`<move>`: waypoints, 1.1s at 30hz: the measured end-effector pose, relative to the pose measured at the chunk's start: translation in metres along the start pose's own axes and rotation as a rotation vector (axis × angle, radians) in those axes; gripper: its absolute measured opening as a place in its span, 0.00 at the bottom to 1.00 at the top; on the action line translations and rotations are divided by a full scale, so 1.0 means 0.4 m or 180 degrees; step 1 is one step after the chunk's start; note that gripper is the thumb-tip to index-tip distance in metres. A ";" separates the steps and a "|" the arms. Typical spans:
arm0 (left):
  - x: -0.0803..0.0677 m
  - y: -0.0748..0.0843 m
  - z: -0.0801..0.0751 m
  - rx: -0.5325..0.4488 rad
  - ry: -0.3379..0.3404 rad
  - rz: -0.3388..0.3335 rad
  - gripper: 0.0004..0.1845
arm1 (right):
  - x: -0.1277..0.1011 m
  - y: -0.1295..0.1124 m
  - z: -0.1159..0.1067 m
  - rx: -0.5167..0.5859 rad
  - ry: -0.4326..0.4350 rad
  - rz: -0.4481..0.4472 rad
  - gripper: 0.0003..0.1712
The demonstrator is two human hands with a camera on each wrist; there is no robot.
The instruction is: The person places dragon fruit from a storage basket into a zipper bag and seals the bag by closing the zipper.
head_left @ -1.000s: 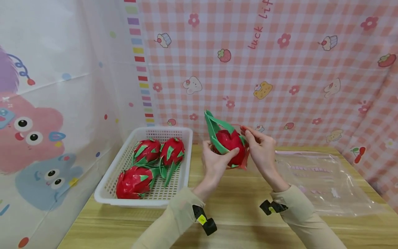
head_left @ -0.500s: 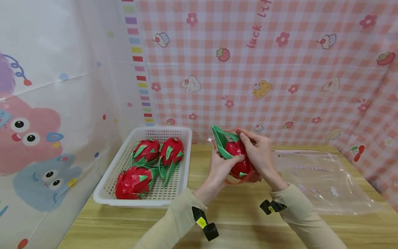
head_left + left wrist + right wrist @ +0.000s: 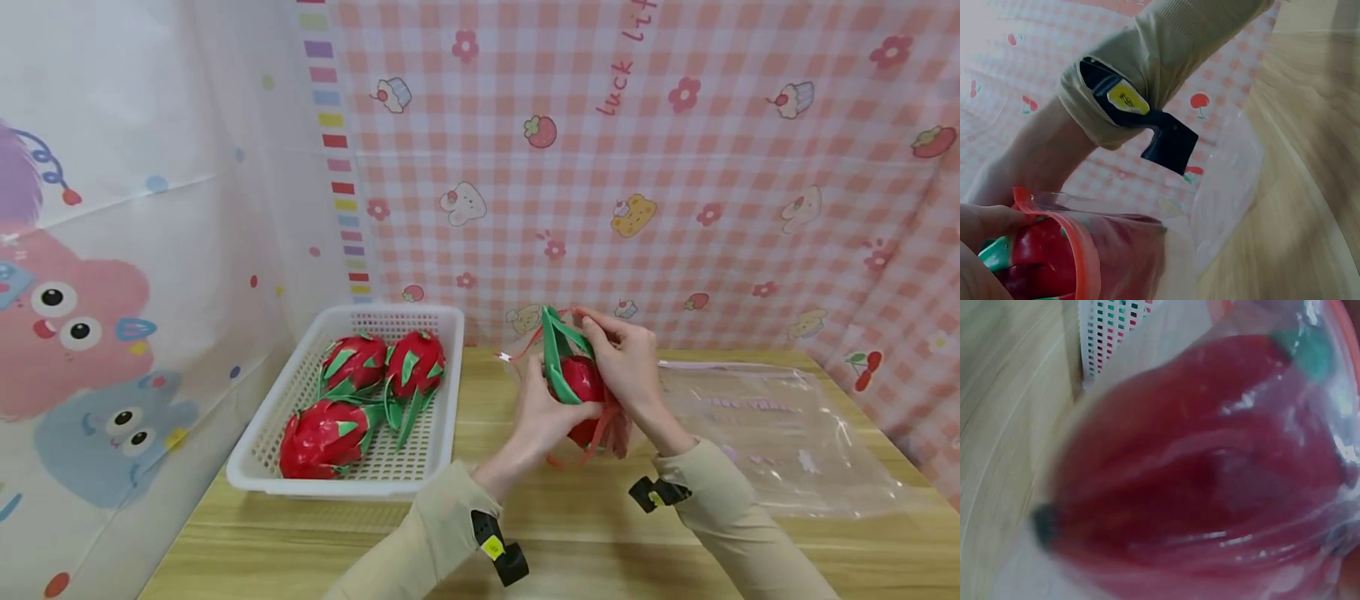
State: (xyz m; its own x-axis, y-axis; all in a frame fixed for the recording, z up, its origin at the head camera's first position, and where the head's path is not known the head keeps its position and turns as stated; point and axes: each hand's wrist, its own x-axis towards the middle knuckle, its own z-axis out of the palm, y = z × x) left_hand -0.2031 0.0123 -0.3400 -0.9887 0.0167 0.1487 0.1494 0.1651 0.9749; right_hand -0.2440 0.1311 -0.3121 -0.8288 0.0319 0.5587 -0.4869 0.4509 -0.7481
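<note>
Above the table's (image 3: 570, 533) far edge, the left hand (image 3: 542, 414) grips a toy dragon fruit (image 3: 581, 379) partly inside a clear bag (image 3: 600, 429). The right hand (image 3: 626, 367) pinches the bag's red rim.

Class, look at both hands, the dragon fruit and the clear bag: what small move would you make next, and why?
Probably push the dragon fruit deeper into the clear zip bag. The left hand grips the fruit and the right hand pinches the bag's red rim, yet the green leaves stick out above the opening, so the bag likely cannot be sealed yet.
</note>
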 end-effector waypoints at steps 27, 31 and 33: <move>0.012 -0.014 -0.008 0.0047 -0.0657 -0.0524 0.46 | 0.002 -0.005 -0.002 -0.0186 0.0351 -0.0305 0.14; 0.019 -0.023 -0.005 -0.0083 -0.0595 -0.0661 0.46 | -0.003 -0.017 -0.004 -0.0462 0.0063 -0.0346 0.13; 0.027 -0.025 -0.006 0.0048 -0.0570 -0.0693 0.46 | -0.006 -0.022 -0.005 -0.0546 -0.0096 -0.0411 0.13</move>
State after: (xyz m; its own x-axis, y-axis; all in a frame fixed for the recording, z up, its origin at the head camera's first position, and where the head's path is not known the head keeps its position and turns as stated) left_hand -0.2151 0.0083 -0.3477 -0.9835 0.1530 -0.0969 -0.0655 0.1984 0.9779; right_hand -0.2372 0.1288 -0.3064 -0.7717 -0.0617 0.6330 -0.5378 0.5947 -0.5976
